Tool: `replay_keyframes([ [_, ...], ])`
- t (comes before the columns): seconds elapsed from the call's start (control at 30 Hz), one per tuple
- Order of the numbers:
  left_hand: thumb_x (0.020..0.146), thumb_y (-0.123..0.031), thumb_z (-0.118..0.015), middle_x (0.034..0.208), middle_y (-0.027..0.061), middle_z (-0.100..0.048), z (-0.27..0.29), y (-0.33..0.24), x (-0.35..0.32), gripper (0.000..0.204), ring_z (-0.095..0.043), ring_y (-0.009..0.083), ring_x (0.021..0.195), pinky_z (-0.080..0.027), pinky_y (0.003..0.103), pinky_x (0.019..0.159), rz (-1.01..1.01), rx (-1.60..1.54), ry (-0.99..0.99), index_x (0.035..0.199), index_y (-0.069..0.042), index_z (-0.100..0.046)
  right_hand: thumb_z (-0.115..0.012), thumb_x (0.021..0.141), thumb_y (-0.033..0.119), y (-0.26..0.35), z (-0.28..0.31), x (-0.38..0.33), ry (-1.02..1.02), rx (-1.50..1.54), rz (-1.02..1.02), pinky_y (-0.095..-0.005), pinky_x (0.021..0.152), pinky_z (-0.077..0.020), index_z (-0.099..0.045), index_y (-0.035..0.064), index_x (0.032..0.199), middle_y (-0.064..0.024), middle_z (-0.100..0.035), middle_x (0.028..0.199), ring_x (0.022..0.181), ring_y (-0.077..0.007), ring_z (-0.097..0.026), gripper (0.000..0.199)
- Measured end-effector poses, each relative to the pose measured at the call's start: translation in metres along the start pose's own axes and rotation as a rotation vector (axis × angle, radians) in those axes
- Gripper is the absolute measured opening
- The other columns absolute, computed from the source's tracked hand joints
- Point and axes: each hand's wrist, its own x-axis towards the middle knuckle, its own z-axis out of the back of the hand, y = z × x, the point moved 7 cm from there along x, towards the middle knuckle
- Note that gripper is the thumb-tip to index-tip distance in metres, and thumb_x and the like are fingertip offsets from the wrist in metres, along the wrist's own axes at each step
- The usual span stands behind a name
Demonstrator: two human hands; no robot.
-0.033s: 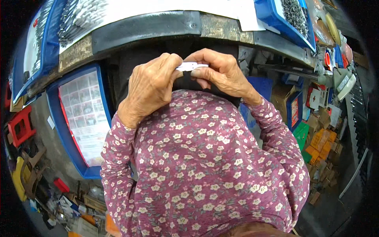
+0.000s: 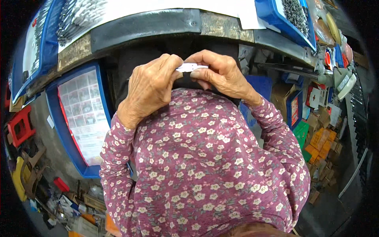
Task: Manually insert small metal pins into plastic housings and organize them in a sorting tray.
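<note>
Just short of the bench edge, above my lap, both hands are raised together. A small, narrow white piece (image 2: 192, 67) with tiny dark marks spans the gap between them; its exact kind I cannot make out. My left hand (image 2: 152, 85) pinches its left end between thumb and bent fingers, which hide that end. On the other end, the thumb and forefinger of my right hand (image 2: 221, 73) close from below and above. A thin dark tip shows beside the back of my left hand, too small to identify.
Ahead runs the workbench edge (image 2: 146, 29), faced with black strips and worn wood. White slender parts (image 2: 85, 12) are heaped at its left. A blue bin (image 2: 290, 23) of small grey pieces stands at the right. Below left lies a blue tray (image 2: 104, 102) holding a printed sheet.
</note>
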Motion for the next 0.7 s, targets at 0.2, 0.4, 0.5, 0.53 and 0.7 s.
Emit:
replay_keyframes([
  [0.2, 0.074, -0.006, -0.060, 0.075, 0.0086, -0.056, -0.016, -0.003, -0.020, 0.018, -0.058, 0.0233, 0.066, -0.045, 0.031, 0.053, 0.002, -0.077, 0.073, 0.091, -0.004, -0.053, -0.057, 0.083, 0.014, -0.002, -0.018, -0.020, 0.014, -0.488, 0.402, -0.0311, 0.049, -0.0441, -0.053, -0.0034, 0.096, -0.0152, -0.056, 0.071, 0.056, -0.0278, -0.058, 0.022],
  [0.4, 0.074, -0.007, -0.061, 0.071, 0.0079, -0.056, -0.030, -0.010, -0.034, 0.014, -0.059, 0.0211, 0.062, -0.043, 0.029, 0.049, 0.002, -0.091, 0.112, 0.084, -0.004, -0.052, -0.057, 0.082, 0.012, -0.014, -0.030, -0.033, 0.076, -0.494, 0.387, -0.0314, 0.045, -0.0435, -0.053, -0.0030, 0.091, -0.0141, -0.056, 0.063, 0.051, -0.0261, -0.058, 0.018],
  [0.5, 0.072, -0.006, -0.062, 0.070, 0.0079, -0.056, -0.034, -0.018, -0.039, 0.015, -0.059, 0.0215, 0.062, -0.043, 0.030, 0.048, -0.012, -0.127, 0.157, 0.082, -0.004, -0.051, -0.058, 0.080, 0.008, -0.016, -0.033, -0.040, 0.130, -0.490, 0.397, -0.0313, 0.043, -0.0427, -0.053, -0.0041, 0.090, -0.0150, -0.056, 0.061, 0.049, -0.0259, -0.058, 0.016],
  [0.53, 0.075, -0.008, -0.059, 0.070, 0.0092, -0.055, -0.034, -0.018, -0.039, 0.012, -0.058, 0.0266, 0.062, -0.043, 0.035, 0.049, 0.020, -0.154, 0.178, 0.085, -0.004, -0.053, -0.059, 0.080, 0.007, -0.017, -0.034, -0.041, 0.152, -0.479, 0.381, -0.0314, 0.042, -0.0426, -0.053, -0.0045, 0.090, -0.0151, -0.056, 0.061, 0.049, -0.0260, -0.058, 0.017],
  [0.7, 0.075, -0.007, -0.059, 0.068, 0.0099, -0.053, -0.037, -0.023, -0.042, 0.013, -0.057, 0.0273, 0.061, -0.042, 0.036, 0.049, 0.033, -0.142, 0.176, 0.084, -0.004, -0.051, -0.060, 0.078, 0.006, -0.013, -0.039, -0.045, 0.132, -0.488, 0.439, -0.0317, 0.041, -0.0424, -0.053, -0.0057, 0.090, -0.0152, -0.056, 0.060, 0.049, -0.0260, -0.058, 0.018],
])
